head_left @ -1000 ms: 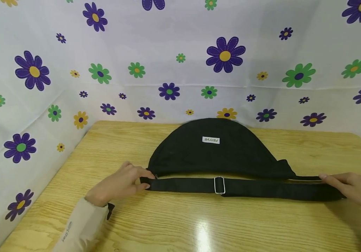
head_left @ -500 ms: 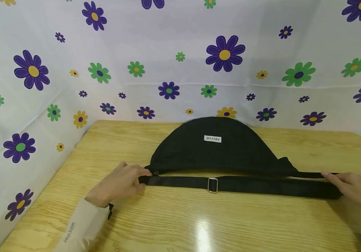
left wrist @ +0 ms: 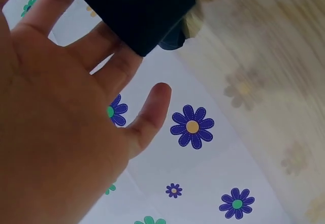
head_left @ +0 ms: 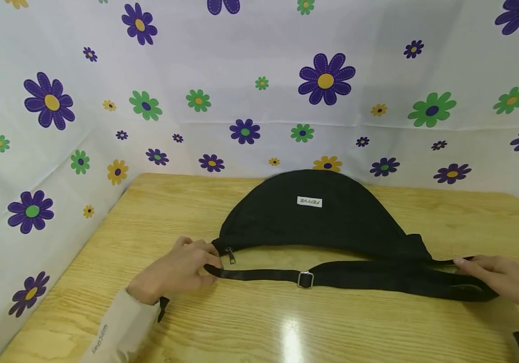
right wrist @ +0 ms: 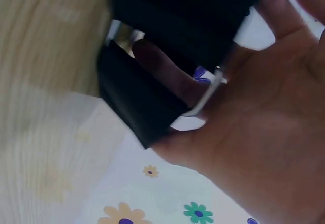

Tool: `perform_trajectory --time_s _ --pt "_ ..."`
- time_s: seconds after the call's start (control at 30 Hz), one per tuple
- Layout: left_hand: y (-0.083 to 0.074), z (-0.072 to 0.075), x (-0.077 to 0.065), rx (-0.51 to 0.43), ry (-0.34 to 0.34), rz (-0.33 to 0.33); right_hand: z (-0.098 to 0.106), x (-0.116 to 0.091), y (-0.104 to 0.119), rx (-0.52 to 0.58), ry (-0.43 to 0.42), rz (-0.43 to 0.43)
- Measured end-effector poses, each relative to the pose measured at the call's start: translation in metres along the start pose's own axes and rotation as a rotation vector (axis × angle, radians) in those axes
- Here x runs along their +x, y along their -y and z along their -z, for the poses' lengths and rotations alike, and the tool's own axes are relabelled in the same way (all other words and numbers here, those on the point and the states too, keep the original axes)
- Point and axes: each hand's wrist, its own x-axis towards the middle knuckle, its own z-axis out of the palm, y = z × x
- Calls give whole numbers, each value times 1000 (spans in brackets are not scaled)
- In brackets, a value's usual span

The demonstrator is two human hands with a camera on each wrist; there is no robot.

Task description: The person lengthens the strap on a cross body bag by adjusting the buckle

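A black crescent-shaped fabric bag with a white label lies flat, its curved edge at the back of the table. At its left corner hangs a small zipper pull. My left hand grips the left end of the bag's black strap; in the left wrist view the strap crosses the fingers. My right hand holds the strap's right end, thumb on top. A slider buckle sits mid-strap. In the right wrist view a metal ring joins strap parts near the fingers.
The wooden table extends around the bag, with bare wood in front of the strap. A white flower-print cloth hangs behind it and along the left side.
The strap has gone from taut to slacker and bowed, opening a loop at the right hand. The bag has shifted slightly right, and its zipper pull now hangs plainly in view.
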Motion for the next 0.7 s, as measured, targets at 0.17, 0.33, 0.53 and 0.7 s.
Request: perform_trajectory --time_s 0.17,0.33,0.53,0.7 --pt "-1 0 1 -9 14 -8 1 -1 4 35 64 58" --pt "-1 -1 3 6 3 -18 2 -5 7 23 68 74" --pt "1 -5 1 -63 -135 -119 5 -5 5 14 -147 126" --pt "12 -4 -4 -68 -368 -127 0 -2 -4 -17 -484 90"
